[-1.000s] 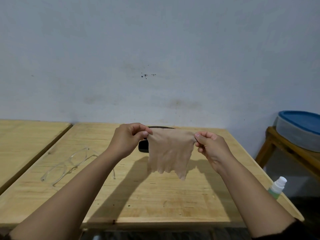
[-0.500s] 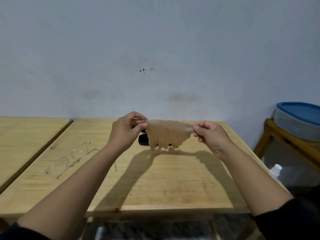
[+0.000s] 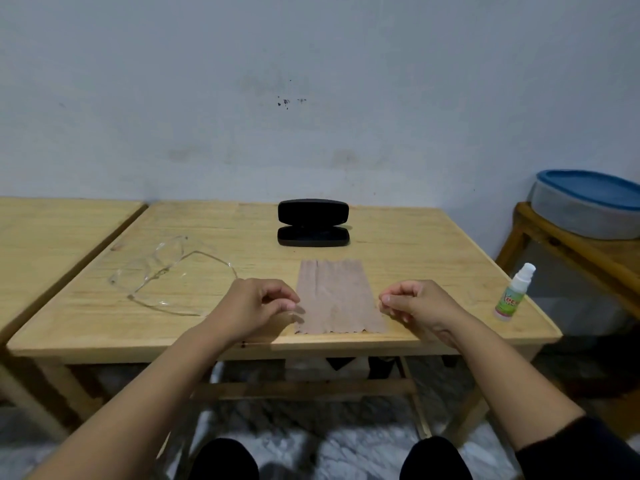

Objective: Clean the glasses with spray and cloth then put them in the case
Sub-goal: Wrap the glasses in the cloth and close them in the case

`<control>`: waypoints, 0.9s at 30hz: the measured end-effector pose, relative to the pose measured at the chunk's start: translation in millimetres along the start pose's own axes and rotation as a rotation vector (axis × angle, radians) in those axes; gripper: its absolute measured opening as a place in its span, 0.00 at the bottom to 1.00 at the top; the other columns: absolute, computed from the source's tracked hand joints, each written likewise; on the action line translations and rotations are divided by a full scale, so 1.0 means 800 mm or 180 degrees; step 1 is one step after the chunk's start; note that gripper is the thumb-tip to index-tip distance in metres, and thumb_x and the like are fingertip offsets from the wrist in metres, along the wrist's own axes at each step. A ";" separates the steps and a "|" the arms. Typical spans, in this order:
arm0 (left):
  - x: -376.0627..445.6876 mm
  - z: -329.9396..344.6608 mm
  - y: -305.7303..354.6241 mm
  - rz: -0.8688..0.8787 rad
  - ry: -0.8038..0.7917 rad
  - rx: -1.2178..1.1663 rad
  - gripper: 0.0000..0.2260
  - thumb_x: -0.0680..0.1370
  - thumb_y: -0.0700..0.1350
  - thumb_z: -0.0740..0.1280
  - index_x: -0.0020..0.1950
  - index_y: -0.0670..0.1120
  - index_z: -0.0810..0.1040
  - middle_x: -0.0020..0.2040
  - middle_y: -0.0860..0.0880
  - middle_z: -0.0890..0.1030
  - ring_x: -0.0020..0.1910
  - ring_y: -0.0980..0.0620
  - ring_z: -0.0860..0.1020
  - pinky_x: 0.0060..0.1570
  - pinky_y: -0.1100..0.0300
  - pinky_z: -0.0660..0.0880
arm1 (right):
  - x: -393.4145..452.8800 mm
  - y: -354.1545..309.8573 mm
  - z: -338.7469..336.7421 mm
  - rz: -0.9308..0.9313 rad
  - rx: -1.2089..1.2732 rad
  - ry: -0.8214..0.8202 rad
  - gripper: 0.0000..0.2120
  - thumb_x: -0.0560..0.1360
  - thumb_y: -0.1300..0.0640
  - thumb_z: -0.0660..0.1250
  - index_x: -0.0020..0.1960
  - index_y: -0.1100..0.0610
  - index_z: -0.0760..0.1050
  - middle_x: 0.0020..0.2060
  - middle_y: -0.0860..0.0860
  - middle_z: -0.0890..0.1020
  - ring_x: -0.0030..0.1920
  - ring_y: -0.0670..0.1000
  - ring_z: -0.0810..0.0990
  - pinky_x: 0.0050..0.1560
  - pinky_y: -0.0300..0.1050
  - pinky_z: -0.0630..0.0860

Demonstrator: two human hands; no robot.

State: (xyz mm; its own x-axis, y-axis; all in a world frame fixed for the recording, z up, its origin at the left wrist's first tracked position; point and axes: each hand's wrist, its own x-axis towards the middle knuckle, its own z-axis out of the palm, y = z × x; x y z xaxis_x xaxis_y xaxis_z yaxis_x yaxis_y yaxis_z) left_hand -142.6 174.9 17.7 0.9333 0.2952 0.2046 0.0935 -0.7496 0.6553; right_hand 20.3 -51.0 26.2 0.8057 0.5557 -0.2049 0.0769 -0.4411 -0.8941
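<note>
A: Where is the cloth [image 3: 337,296]?

B: Flat on the wooden bench [image 3: 415,258], near its front edge, its ragged lower hem just short of the lip. It lies between the two hands and in front of the case.

A: And the hands?

B: The left hand [image 3: 258,306] hovers just beside the cloth's left edge, the right hand [image 3: 414,303] just beside its right edge. On both, the fingers [image 3: 282,299] are curled loosely inward with the thumb tip close to the fingertips, but they pinch nothing. Whether the left fingertips graze the cloth's edge, I cannot tell.

A: The glasses?

B: The clear-framed glasses [image 3: 162,271] lie on the bench to the left of the cloth, arms unfolded, well apart from both hands.

A: The case?

B: The black case [image 3: 312,223] stands open at the back middle of the bench, lid raised toward the wall [image 3: 311,81], with nothing in it as far as I can see.

A: The spray?

B: The small spray bottle [image 3: 514,293], white top and green label, stands upright near the bench's right front corner, apart from the right hand. Beyond it, a grey tub with a blue lid [image 3: 585,204] sits on a side stand [image 3: 568,251].
</note>
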 end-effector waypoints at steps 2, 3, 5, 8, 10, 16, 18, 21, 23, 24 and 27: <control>0.013 0.004 0.005 -0.0043 0.0187 0.0144 0.06 0.74 0.46 0.68 0.50 0.50 0.82 0.47 0.55 0.83 0.45 0.60 0.78 0.45 0.72 0.69 | 0.011 -0.001 0.005 -0.0006 0.0042 0.0391 0.03 0.75 0.61 0.68 0.45 0.57 0.81 0.43 0.56 0.85 0.44 0.52 0.82 0.47 0.46 0.79; 0.022 0.008 0.008 -0.0081 0.0253 0.0237 0.08 0.75 0.46 0.67 0.52 0.49 0.82 0.49 0.54 0.83 0.46 0.59 0.77 0.47 0.70 0.69 | 0.018 -0.003 0.008 -0.0057 -0.0089 0.0565 0.04 0.75 0.60 0.68 0.46 0.56 0.81 0.46 0.54 0.85 0.45 0.50 0.82 0.47 0.43 0.78; 0.043 0.019 0.011 -0.0183 0.0362 0.0388 0.10 0.77 0.46 0.65 0.56 0.49 0.80 0.53 0.52 0.82 0.49 0.56 0.78 0.51 0.66 0.70 | 0.032 -0.008 0.016 -0.0190 -0.0404 0.0776 0.07 0.76 0.58 0.67 0.52 0.54 0.82 0.51 0.51 0.83 0.49 0.47 0.79 0.50 0.40 0.73; 0.071 0.038 0.003 -0.0168 0.0566 0.0590 0.12 0.78 0.43 0.63 0.61 0.49 0.78 0.56 0.52 0.80 0.51 0.54 0.79 0.50 0.69 0.70 | 0.052 -0.015 0.028 -0.0325 -0.0697 0.0844 0.11 0.77 0.58 0.65 0.58 0.55 0.80 0.58 0.50 0.81 0.57 0.48 0.76 0.54 0.37 0.67; 0.081 0.047 -0.007 -0.0171 0.0552 0.0662 0.11 0.78 0.41 0.61 0.59 0.47 0.79 0.48 0.52 0.79 0.42 0.59 0.77 0.41 0.78 0.67 | 0.064 -0.017 0.036 -0.0390 -0.0800 0.0859 0.12 0.77 0.59 0.65 0.59 0.56 0.80 0.59 0.51 0.81 0.59 0.49 0.76 0.54 0.35 0.66; 0.107 0.054 -0.028 -0.0343 0.0362 0.0926 0.11 0.76 0.40 0.60 0.34 0.42 0.75 0.35 0.45 0.78 0.36 0.46 0.75 0.38 0.58 0.70 | 0.100 -0.021 0.043 -0.0495 -0.1331 0.0799 0.12 0.77 0.59 0.64 0.59 0.56 0.80 0.56 0.54 0.81 0.56 0.50 0.77 0.49 0.33 0.65; 0.111 0.053 -0.032 -0.0357 0.0441 0.0992 0.12 0.76 0.40 0.61 0.33 0.41 0.74 0.34 0.46 0.77 0.35 0.47 0.74 0.38 0.58 0.70 | 0.107 -0.021 0.041 -0.0481 -0.1304 0.0837 0.11 0.77 0.60 0.65 0.58 0.58 0.80 0.55 0.55 0.81 0.55 0.51 0.78 0.48 0.33 0.66; 0.112 0.051 -0.031 -0.0449 0.0432 0.0967 0.13 0.77 0.40 0.61 0.33 0.43 0.73 0.34 0.46 0.76 0.35 0.48 0.73 0.37 0.61 0.66 | 0.112 -0.019 0.039 -0.0487 -0.1311 0.0886 0.11 0.77 0.60 0.65 0.57 0.59 0.80 0.56 0.55 0.82 0.56 0.52 0.78 0.48 0.33 0.66; 0.112 0.050 -0.028 -0.0538 0.0377 0.0943 0.11 0.78 0.41 0.61 0.37 0.41 0.76 0.38 0.45 0.79 0.39 0.48 0.75 0.40 0.60 0.69 | 0.113 -0.020 0.038 -0.0494 -0.1307 0.0883 0.11 0.77 0.60 0.65 0.57 0.60 0.80 0.56 0.55 0.82 0.56 0.51 0.78 0.47 0.32 0.65; 0.111 0.048 -0.027 -0.0554 0.0351 0.0920 0.11 0.78 0.41 0.61 0.39 0.41 0.78 0.40 0.44 0.81 0.41 0.48 0.75 0.43 0.59 0.71 | 0.113 -0.021 0.039 -0.0499 -0.1288 0.0885 0.11 0.77 0.60 0.65 0.57 0.60 0.80 0.56 0.54 0.82 0.56 0.50 0.78 0.47 0.32 0.65; 0.101 0.035 -0.026 -0.0610 0.0416 0.0807 0.09 0.78 0.44 0.63 0.49 0.42 0.81 0.50 0.45 0.83 0.52 0.46 0.78 0.51 0.58 0.73 | 0.115 -0.030 0.048 -0.0606 -0.1006 0.0877 0.11 0.76 0.60 0.65 0.58 0.58 0.80 0.56 0.52 0.81 0.53 0.48 0.77 0.51 0.33 0.68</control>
State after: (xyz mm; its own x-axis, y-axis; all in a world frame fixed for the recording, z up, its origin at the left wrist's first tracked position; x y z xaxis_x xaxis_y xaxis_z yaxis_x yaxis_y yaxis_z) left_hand -59.1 197.9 0.0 0.8396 0.5061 0.1974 0.3614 -0.7917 0.4925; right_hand 69.6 38.0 13.7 0.8828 0.4583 0.1030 0.3794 -0.5664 -0.7316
